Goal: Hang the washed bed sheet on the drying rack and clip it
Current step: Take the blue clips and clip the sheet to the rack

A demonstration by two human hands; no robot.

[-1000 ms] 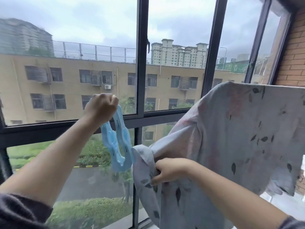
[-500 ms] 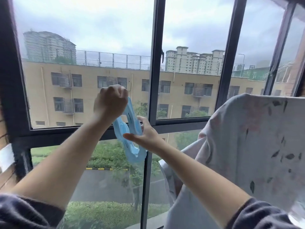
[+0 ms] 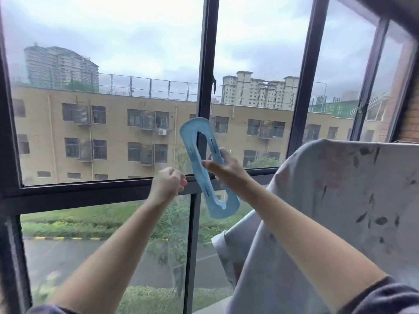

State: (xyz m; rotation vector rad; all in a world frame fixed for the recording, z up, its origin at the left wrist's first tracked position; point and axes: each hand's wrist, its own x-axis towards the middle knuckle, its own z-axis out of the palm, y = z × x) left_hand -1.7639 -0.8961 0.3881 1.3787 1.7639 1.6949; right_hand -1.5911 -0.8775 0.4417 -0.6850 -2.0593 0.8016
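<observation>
Grips the long pale-blue clip [image 3: 194, 162] at mid-length with the right hand [image 3: 226, 172], thumb laid across the front, fingers [image 3: 223, 153] curled behind, upper end tilted left, lower end slanting down to the right. Holds the left hand [image 3: 167, 184] just left of the clip, fingers curled into a loose fist on nothing, slightly apart from the plastic. Shows the bed sheet [image 3: 340, 200] right of and below the clip, draped from a straight top edge, grey with dark leaf marks, clear of both hands.
</observation>
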